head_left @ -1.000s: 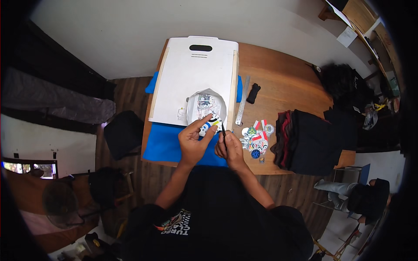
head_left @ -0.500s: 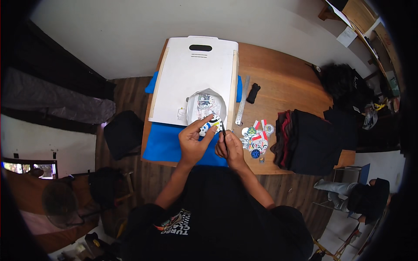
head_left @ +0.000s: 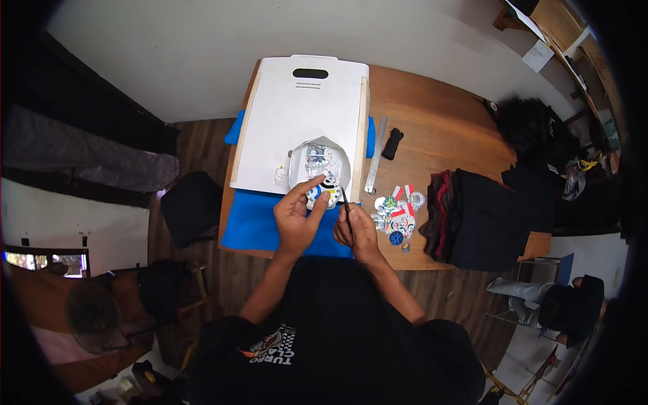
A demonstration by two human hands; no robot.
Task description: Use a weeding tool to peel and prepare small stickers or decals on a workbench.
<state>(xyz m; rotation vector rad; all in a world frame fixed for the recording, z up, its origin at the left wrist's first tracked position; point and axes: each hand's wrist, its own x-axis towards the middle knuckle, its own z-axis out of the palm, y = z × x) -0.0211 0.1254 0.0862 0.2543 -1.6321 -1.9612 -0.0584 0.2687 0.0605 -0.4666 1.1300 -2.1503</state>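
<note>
My left hand (head_left: 295,219) pinches a round patterned sticker or paper cutout (head_left: 332,192), white with blue, black and yellow-green marks, between thumb and fingers. My right hand (head_left: 359,233), fingers closed, grips a thin dark pointed tool (head_left: 347,208); its tip stands at the cutout's right edge. The tool's exact kind is too small to tell. Just beyond and below the cutout sits a white rounded bowl or bag (head_left: 293,169) with patterned scraps (head_left: 319,154) inside. It rests at the near edge of a white board (head_left: 297,115).
A steel ruler (head_left: 376,158) and a black bundle (head_left: 392,144) lie right of the board. Round colourful cutouts (head_left: 395,214) are piled nearer me. Folded dark clothes (head_left: 482,219) stand at the table's right. Blue cloth (head_left: 250,226) lies under the board. Another person (head_left: 570,307) is at lower right.
The cutout has turned in my left hand, which has shifted slightly left. My right hand stays nearly in place with the dark tool.
</note>
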